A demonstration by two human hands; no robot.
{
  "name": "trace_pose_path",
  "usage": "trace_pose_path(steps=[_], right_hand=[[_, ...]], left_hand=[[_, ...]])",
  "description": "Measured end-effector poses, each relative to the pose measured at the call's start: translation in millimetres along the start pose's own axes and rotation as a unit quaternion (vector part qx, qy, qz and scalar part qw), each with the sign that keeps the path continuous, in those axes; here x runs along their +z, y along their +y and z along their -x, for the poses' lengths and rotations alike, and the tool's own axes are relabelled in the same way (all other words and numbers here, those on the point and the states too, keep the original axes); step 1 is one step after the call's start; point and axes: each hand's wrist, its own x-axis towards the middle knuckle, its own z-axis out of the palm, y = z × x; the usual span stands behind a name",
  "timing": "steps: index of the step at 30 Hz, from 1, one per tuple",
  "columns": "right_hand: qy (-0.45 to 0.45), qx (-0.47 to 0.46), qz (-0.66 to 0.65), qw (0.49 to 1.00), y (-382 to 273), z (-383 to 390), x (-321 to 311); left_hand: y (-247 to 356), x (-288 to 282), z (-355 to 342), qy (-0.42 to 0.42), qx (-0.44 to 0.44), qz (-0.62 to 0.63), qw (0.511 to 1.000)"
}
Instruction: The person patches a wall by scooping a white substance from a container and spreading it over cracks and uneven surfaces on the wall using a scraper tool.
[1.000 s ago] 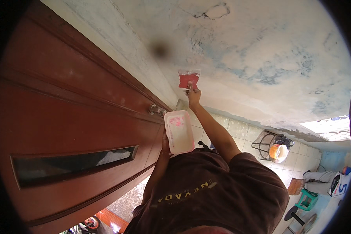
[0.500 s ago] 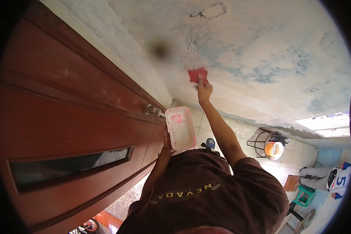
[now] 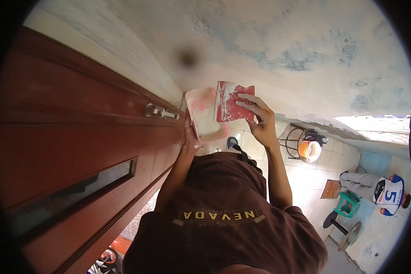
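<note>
Right hand (image 3: 263,122) grips the smeared red scraper (image 3: 227,105) at the pale tray's (image 3: 213,137) right side; left hand (image 3: 190,139) clutches it close, presumably for drips!

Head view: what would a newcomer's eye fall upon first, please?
First, probably the red scraper, smeared with white, in the right hand just above the centre, overlapping in view the pale tub in the left hand. Next, the red-brown door fills much of the left side, and the blue-patched wall spans the top.
</note>
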Motion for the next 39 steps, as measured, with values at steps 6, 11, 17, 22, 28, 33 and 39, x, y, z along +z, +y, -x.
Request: trace_pose_path(steps=[6, 11, 17, 22, 28, 33, 39], right_hand=[[-0.039, -0.006, 0.081, 0.996, -37.3, 13.8, -35.0], [-0.053, -0.018, 0.042, 0.998, -39.1, 31.9, -70.7], [0.157, 0.009, 0.179, 0.971, -15.7, 53.0, -81.4], [0.251, 0.104, 0.120, 0.955, -2.6, 68.9, -93.6], [0.124, 0.096, 0.196, 0.968, 21.0, 67.7, -119.4], [0.124, 0.133, 0.169, 0.969, 13.4, 65.8, -119.9], [0.078, 0.104, 0.184, 0.974, 21.4, 65.5, -94.3]], left_hand=[[-12.0, 79.5, -20.0, -0.060, -0.110, 0.043, 0.991], [-40.7, 92.6, -33.8, -0.067, -0.158, 0.010, 0.985], [-100.3, 67.3, -57.1, -0.082, -0.131, 0.044, 0.987], [-143.4, 92.7, -49.7, -0.074, -0.076, 0.002, 0.994], [-180.2, 94.2, -56.8, -0.070, 0.003, -0.054, 0.996], [-187.3, 101.5, -54.6, -0.063, 0.024, -0.060, 0.996], [-197.1, 92.4, -54.0, -0.050, 0.032, -0.053, 0.997]])
